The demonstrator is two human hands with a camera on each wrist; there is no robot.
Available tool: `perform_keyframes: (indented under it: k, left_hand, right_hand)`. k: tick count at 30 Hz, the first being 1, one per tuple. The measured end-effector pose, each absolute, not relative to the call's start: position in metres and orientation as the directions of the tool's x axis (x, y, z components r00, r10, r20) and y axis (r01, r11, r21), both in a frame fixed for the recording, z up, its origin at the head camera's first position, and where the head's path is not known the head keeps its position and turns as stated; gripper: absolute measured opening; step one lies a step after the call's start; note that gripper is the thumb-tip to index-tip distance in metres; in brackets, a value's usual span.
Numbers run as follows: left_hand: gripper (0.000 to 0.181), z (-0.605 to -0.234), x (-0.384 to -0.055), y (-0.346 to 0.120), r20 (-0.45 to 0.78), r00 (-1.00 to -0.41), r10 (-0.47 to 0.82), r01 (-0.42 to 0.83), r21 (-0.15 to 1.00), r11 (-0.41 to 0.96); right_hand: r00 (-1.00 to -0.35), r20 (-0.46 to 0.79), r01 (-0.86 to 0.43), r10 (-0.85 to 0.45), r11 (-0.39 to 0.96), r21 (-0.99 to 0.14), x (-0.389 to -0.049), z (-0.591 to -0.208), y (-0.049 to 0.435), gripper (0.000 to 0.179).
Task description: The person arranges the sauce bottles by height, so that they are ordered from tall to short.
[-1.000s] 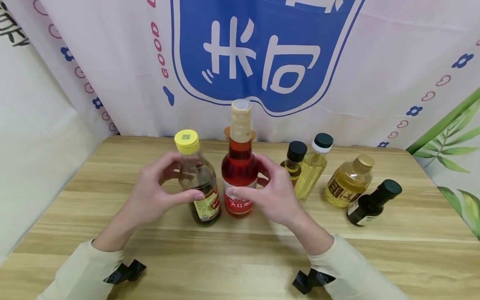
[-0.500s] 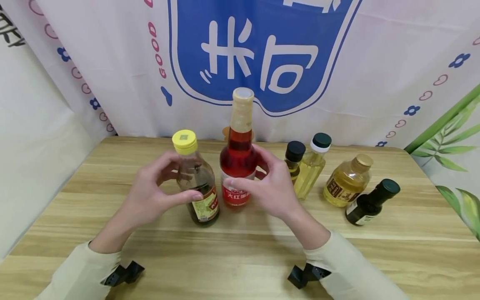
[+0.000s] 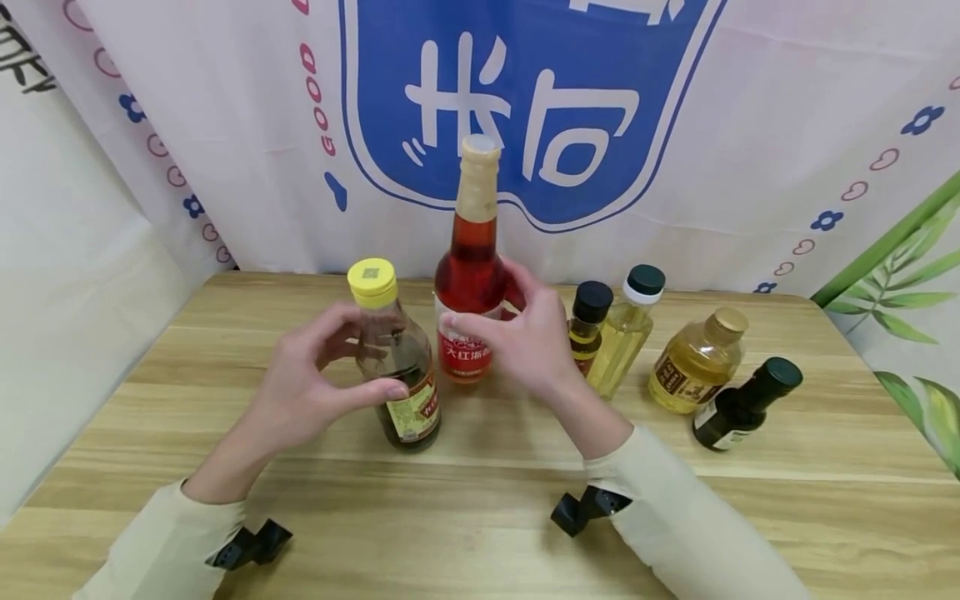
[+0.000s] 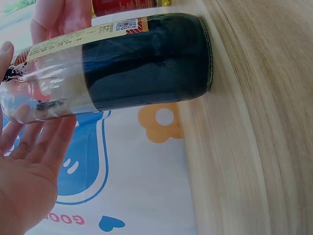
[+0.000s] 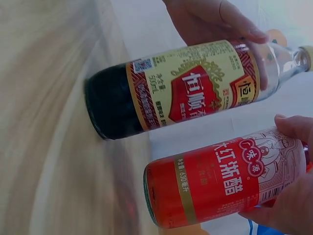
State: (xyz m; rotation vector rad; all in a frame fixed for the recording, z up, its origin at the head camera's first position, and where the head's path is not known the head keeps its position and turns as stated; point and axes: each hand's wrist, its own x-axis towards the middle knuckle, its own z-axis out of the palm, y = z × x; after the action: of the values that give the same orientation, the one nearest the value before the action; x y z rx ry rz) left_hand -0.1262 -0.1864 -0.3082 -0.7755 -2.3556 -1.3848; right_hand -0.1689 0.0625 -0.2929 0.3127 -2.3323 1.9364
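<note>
My left hand [image 3: 300, 383] grips a vinegar bottle [image 3: 397, 346] with a yellow cap and a yellow-and-red label, dark liquid filling its lower part. It stands upright on the wooden table. In the left wrist view, the fingers wrap behind its clear upper part. To its right, my right hand [image 3: 536, 337] holds a taller bottle of red vinegar [image 3: 470, 279] by its upper label, thumb in front. The right wrist view shows the red label [image 5: 227, 176] and the bottle's base raised above the level of the dark bottle's base. This bottle leans slightly, its cream-wrapped neck against the backdrop.
Right of my hands stand a black-capped bottle [image 3: 587, 333], a clear oil bottle [image 3: 621, 346] with a dark green cap, a squat amber bottle [image 3: 693, 367] and a small dark bottle [image 3: 738, 408]. A printed cloth [image 3: 262, 192] hangs behind the wooden table [image 3: 450, 517].
My right hand has raised the red vinegar bottle and shifted it slightly left and away from me. The left hand and the dark vinegar bottle stay in place.
</note>
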Motion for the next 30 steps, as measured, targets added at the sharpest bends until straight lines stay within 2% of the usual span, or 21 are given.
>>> perform_keyframes:
  k: [6, 14, 30]
  left_hand:
    - [0.071, -0.307, -0.127, -0.188, 0.518, -0.801, 0.301, 0.599, 0.702, 0.385]
    - [0.071, -0.308, -0.127, -0.188, 0.515, -0.800, 0.308, 0.600, 0.708, 0.373]
    - [0.069, -0.309, -0.127, -0.187, 0.519, -0.799, 0.305, 0.602, 0.701, 0.382]
  right_hand:
    - [-0.977, 0.199, -0.208, -0.072, 0.150, -0.967, -0.180, -0.290, 0.054, 0.071]
    - [-0.984, 0.175, -0.175, -0.018, 0.185, -0.967, -0.194, -0.289, 0.042, 0.068]
    - [-0.991, 0.134, -0.133, -0.006, 0.210, -0.969, -0.221, -0.294, 0.026, 0.072]
